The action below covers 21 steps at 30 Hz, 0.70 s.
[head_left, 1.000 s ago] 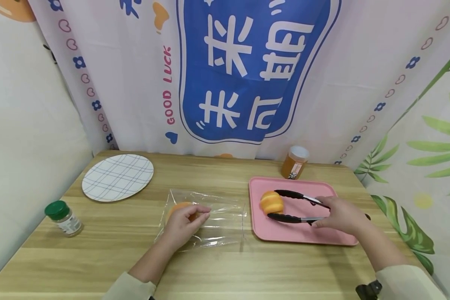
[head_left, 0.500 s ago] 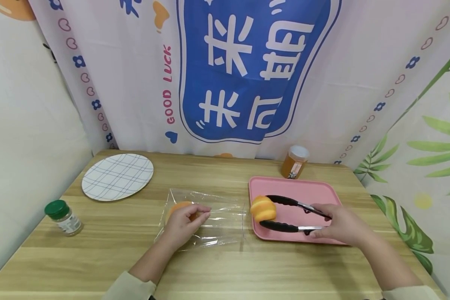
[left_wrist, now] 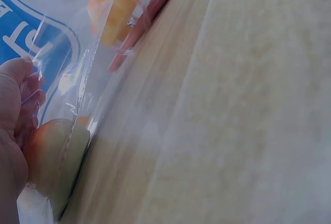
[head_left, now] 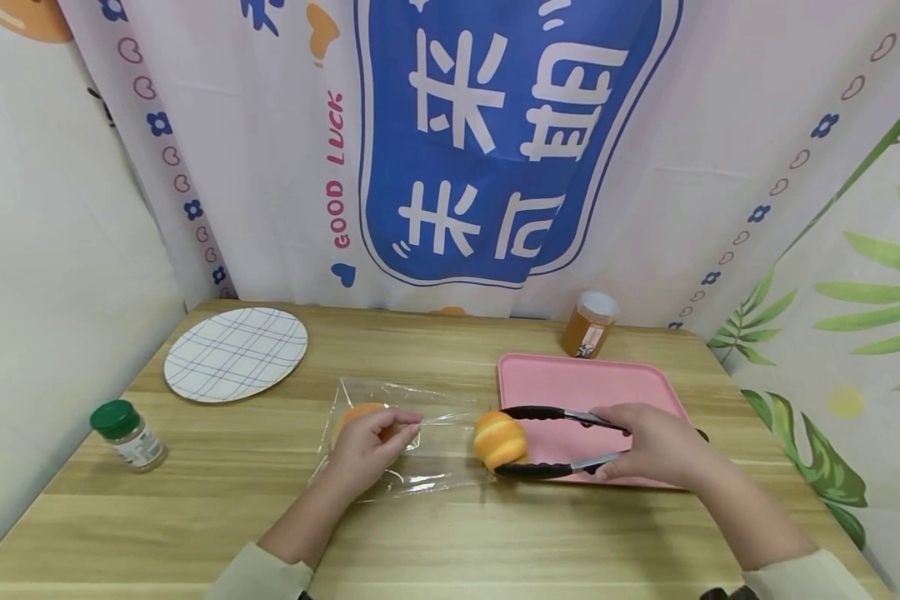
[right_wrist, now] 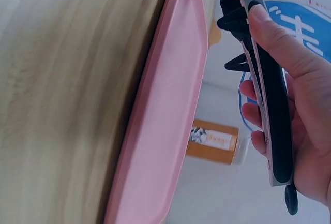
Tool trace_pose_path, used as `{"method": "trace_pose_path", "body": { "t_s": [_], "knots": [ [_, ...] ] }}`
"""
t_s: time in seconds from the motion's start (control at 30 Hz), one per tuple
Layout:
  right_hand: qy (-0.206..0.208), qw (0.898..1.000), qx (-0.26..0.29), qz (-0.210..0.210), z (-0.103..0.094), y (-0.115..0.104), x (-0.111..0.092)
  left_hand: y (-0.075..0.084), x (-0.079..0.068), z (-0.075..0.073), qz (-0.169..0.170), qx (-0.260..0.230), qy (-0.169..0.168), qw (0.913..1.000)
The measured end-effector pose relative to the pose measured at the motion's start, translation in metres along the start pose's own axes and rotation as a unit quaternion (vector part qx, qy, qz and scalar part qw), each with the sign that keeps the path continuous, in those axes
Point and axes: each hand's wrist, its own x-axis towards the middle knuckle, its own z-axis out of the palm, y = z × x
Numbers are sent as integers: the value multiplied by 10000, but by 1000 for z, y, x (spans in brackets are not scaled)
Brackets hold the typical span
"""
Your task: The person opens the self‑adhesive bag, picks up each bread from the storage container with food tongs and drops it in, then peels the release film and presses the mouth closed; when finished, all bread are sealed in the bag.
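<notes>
My right hand (head_left: 648, 446) grips a pair of black-and-steel tongs (right_wrist: 271, 94), and their tips hold a round orange-yellow bread roll (head_left: 499, 442). The roll hangs at the mouth of a clear plastic bag (head_left: 442, 467), overlapping its right end in the head view. With thumb and fingertips, my left hand (head_left: 367, 454) pinches the bag's upper film, which stands raised in the left wrist view. Inside the bag, partly hidden behind that hand, lies another roll (left_wrist: 51, 154).
Under the tongs lies a pink tray (head_left: 600, 379), with a honey-coloured jar (head_left: 588, 329) behind it. A checked round plate (head_left: 236, 354) lies at the back left. A green-capped shaker bottle (head_left: 129, 437) stands at the left. A printed cloth (head_left: 270, 208) hangs along the table's back.
My right hand has moved left with the tongs, carrying the roll from over the pink tray to the bag's mouth. The left hand has stayed in place.
</notes>
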Motion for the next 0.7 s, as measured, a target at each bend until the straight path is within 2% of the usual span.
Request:
{"method": "trace_pose_path", "body": {
  "t_s": [0.2,0.4,0.5,0.7],
  "knots": [
    [32,9987,-468,-215,-4,-13,10,1,0,0,-33,-38,20,10000],
    [-10,9969,-753,-244,-6,-24,20,1,-1,-1,-109,12,-26,9999],
    [-98,9977,-642,-197,-4,-28,25,2,-1,-1,-135,22,-50,9999],
    [-206,9996,46,172,9,-35,28,1,-1,-1,-168,-1,-63,9998]
  ]
}}
